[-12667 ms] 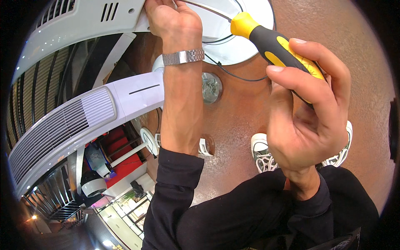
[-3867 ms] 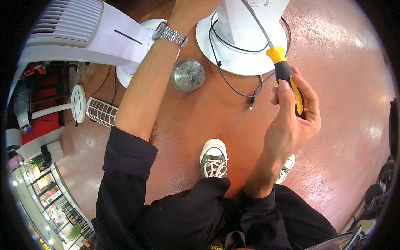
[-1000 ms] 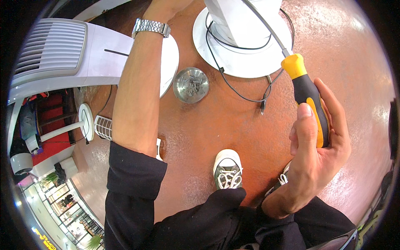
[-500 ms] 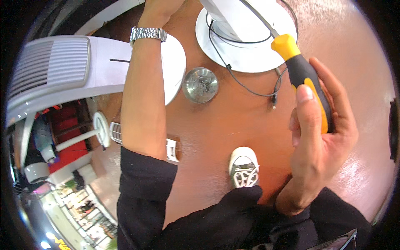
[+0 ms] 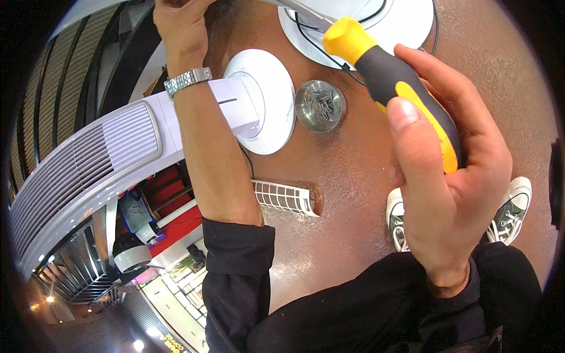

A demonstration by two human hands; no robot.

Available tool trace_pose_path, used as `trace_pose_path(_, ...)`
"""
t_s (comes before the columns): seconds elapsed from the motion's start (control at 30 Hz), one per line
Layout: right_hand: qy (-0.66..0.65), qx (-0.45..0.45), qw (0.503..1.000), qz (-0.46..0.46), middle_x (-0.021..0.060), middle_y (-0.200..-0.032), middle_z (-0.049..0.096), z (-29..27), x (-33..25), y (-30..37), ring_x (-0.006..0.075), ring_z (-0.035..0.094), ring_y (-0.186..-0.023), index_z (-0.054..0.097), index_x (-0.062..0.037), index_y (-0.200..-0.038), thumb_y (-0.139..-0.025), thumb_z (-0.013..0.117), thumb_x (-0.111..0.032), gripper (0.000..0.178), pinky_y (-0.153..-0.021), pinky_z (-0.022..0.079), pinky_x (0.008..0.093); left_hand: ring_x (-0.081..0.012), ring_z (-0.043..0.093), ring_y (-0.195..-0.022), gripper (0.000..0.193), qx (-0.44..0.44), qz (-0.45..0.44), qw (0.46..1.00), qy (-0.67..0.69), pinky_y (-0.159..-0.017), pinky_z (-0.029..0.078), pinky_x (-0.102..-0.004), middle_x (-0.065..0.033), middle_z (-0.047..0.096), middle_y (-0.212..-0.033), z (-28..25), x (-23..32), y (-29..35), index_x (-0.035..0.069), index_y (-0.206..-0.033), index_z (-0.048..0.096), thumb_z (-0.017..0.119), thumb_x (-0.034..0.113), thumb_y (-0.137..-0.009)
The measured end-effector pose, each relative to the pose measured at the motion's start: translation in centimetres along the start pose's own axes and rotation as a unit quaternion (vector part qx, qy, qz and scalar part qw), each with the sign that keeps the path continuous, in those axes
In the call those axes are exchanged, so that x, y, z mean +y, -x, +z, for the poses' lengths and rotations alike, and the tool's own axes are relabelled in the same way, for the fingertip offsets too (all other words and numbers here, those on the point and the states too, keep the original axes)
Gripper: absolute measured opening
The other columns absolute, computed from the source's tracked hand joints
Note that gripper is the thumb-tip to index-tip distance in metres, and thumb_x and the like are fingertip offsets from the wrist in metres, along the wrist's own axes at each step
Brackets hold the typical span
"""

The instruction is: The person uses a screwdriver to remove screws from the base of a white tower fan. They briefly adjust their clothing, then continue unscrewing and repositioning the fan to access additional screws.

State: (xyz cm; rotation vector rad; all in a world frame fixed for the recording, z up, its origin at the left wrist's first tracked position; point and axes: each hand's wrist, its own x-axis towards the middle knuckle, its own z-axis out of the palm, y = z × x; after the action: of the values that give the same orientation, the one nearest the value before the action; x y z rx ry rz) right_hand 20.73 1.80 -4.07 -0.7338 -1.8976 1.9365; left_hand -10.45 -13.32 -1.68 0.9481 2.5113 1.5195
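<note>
In my right hand (image 5: pixel 450 188) is a screwdriver (image 5: pixel 406 88) with a yellow and black handle, the fingers and thumb wrapped round its grip. Its metal shaft points up and to the left, past the upper edge. My left hand (image 5: pixel 185 29) reaches to the top of the view, a silver watch on its wrist; its fingertips are cut off there. Under my left forearm passes a white tower fan (image 5: pixel 132 135) with a slatted grille and a round white base (image 5: pixel 279 106). Beside that base, a round metal bowl (image 5: pixel 312 120) holds several small screws.
Another round white base (image 5: pixel 406 29) stands at the top, a black cable (image 5: pixel 435 29) around it. A white grid panel (image 5: pixel 282 197) lies on the brown floor (image 5: pixel 347 170). My shoes (image 5: pixel 511 209) are at the lower right. A red-lined display area (image 5: pixel 173 194) is further left.
The view has swung, so the fan and bowl sit further right. The screwdriver handle has moved up and left in the picture, still in my right hand. More of my left hand shows.
</note>
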Motion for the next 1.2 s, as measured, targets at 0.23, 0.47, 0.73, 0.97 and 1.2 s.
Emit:
trace_pose_path(0.23, -0.053, -0.031, 0.996, 0.071, 0.0071, -0.083, 0.064, 0.0, 0.0, -0.6, 0.0039, 0.054, -0.049, 0.061, -0.0021, -0.131, -0.096, 0.059, -0.025, 0.042, -0.047, 0.040, 0.0174, -0.0231, 0.065, -0.110, 0.054, 0.014, 0.011, 0.998, 0.062, -0.097, 0.051, -0.0330, -0.0152, 0.065, -0.124, 1.3, 0.3, -0.2, -0.011, -0.130, 0.055, 0.069, -0.006, -0.079)
trace_pose_path(0.47, -0.078, -0.076, 0.992, 0.061, 0.0093, -0.093, 0.065, -0.7, 0.5, -0.5, 0.0030, 0.053, -0.046, 0.058, -0.0031, -0.136, -0.098, 0.059, -0.034, 0.049, -0.045, 0.040, 0.0155, -0.0212, 0.065, -0.104, 0.053, 0.023, 0.004, 0.999, 0.022, -0.091, 0.053, -0.0316, -0.0125, 0.065, -0.118, -0.4, -0.3, -0.4, -0.010, -0.128, 0.056, 0.072, -0.007, -0.078)
trace_pose_path(0.73, -0.042, -0.071, 0.995, 0.051, 0.0164, -0.105, 0.066, -0.5, 0.0, -0.9, 0.0019, 0.051, -0.043, 0.056, -0.0034, -0.137, -0.100, 0.056, -0.040, 0.052, -0.044, 0.040, 0.0140, -0.0204, 0.066, -0.099, 0.055, 0.030, 0.040, 0.998, 0.041, -0.088, 0.054, -0.0309, -0.0105, 0.066, -0.115, 0.5, -0.5, -0.5, -0.008, -0.127, 0.056, 0.074, -0.008, -0.075)
trace_pose_path(0.97, -0.044, -0.128, 0.989, 0.066, 0.0199, -0.105, 0.067, -0.1, -3.8, -1.2, 0.0016, 0.050, -0.045, 0.049, -0.0035, -0.139, -0.101, 0.055, -0.032, 0.048, -0.045, 0.041, 0.0154, -0.0229, 0.065, -0.104, 0.069, 0.043, 0.000, 0.999, 0.027, -0.089, 0.055, -0.0334, -0.0131, 0.065, -0.119, 0.3, -0.9, 0.3, -0.006, -0.130, 0.053, 0.081, -0.007, -0.067)
trace_pose_path(1.2, -0.024, -0.115, 0.992, 0.047, 0.0106, -0.092, 0.065, 0.7, -6.2, -1.8, 0.0018, 0.047, -0.058, 0.057, 0.0023, -0.134, -0.098, 0.059, -0.010, 0.038, -0.051, 0.035, 0.0175, -0.0261, 0.064, -0.113, 0.089, 0.078, -0.001, 0.993, 0.087, -0.098, 0.053, -0.0355, -0.0157, 0.063, -0.125, 0.8, -0.7, -0.7, -0.005, -0.138, 0.044, 0.089, -0.003, -0.061)
